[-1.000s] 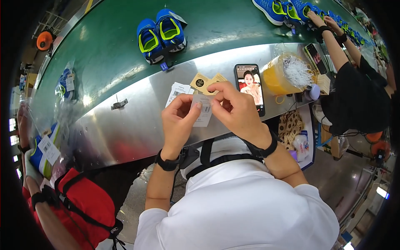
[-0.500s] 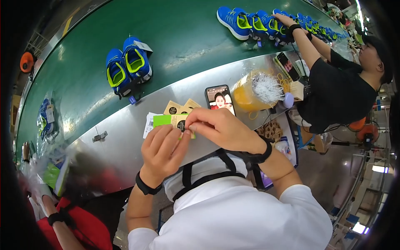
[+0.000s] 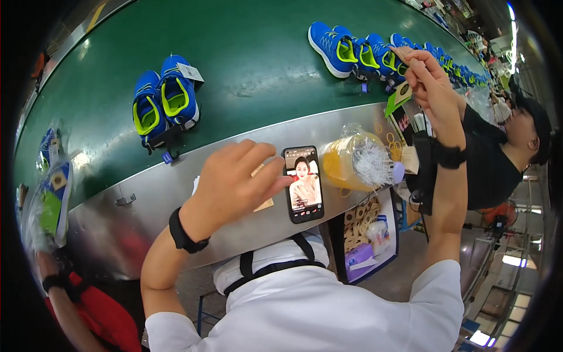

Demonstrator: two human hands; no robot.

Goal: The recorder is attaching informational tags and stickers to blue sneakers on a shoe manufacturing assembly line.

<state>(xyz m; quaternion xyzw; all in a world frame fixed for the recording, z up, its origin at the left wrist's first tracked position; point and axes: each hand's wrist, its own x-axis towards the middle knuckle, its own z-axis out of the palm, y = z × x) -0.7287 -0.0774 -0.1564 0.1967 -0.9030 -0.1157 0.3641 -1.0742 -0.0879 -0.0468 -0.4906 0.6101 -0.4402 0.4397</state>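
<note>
While L hand curls loosely nr phone, R hand grips tag; long axis diag, green end btm-L.

The left hand is held toward eleven o'clock, fingers bent; the right hand is raised toward one o'clock, fingers pinched.

At two o'clock, the fingers of the right hand pinch a tan card; just below hangs a tilted green-and-tan tag with a dark round mark. Near seven, a second tan card lies on the bench, mostly hidden by the left hand.
</note>
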